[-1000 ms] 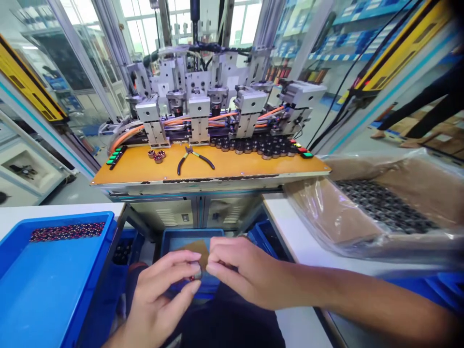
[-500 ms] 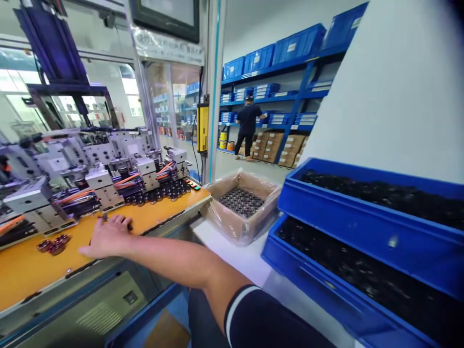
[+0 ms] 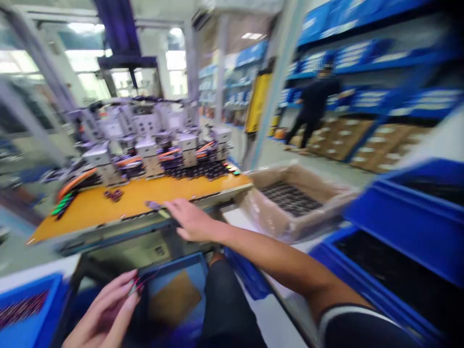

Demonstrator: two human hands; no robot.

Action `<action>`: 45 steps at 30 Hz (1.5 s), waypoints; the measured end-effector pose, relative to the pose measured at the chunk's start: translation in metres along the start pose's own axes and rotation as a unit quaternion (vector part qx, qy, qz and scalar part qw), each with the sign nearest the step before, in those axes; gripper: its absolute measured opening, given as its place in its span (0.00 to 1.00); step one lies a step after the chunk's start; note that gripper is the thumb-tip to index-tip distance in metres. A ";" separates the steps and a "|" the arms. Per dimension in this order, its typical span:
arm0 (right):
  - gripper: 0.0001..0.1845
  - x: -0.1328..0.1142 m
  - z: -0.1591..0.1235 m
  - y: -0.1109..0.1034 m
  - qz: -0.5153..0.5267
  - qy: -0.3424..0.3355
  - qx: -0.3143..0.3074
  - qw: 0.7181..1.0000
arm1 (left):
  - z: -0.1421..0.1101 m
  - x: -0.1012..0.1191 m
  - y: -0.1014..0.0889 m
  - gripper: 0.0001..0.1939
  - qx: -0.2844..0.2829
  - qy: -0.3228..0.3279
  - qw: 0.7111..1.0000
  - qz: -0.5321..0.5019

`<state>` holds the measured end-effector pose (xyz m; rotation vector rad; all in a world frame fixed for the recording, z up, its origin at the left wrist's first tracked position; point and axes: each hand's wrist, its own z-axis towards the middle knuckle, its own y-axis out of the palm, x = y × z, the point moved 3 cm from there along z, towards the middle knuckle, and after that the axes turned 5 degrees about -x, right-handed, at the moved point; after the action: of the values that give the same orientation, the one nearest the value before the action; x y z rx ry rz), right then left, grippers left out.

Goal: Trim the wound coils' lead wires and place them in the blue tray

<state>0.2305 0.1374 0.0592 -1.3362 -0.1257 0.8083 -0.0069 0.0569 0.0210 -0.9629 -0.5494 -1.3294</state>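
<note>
2 separate grips, hands apart: right hand [image 3: 190, 220] has blurry pliers [image 3: 158, 209], nose pointing left; left hand [image 3: 105, 309] pinches a red-wired part [image 3: 135, 286] closer in.

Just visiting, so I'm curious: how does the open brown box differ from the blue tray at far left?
The brown box has clear plastic around it; the blue tray shows none. The box holds dark grey parts, the tray reddish ones. Both are open-topped and hold many small parts.
</note>
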 end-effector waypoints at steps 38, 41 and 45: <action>0.39 -0.079 -0.125 0.071 0.604 -0.006 -0.099 0.791 | -0.023 0.028 0.007 0.16 -0.022 -0.067 0.997 0.017; 0.39 -0.081 -0.123 0.070 0.604 -0.013 -0.087 0.792 | -0.024 0.027 0.006 0.16 -0.021 -0.068 0.997 0.018; 0.36 -0.083 -0.121 0.071 0.586 0.009 -0.081 0.806 | -0.025 0.027 0.006 0.17 -0.024 -0.068 0.997 0.019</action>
<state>0.2013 -0.0085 -0.0073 -1.5306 0.7509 1.8454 -0.0003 0.0213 0.0283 -1.1030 -0.6028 -1.2544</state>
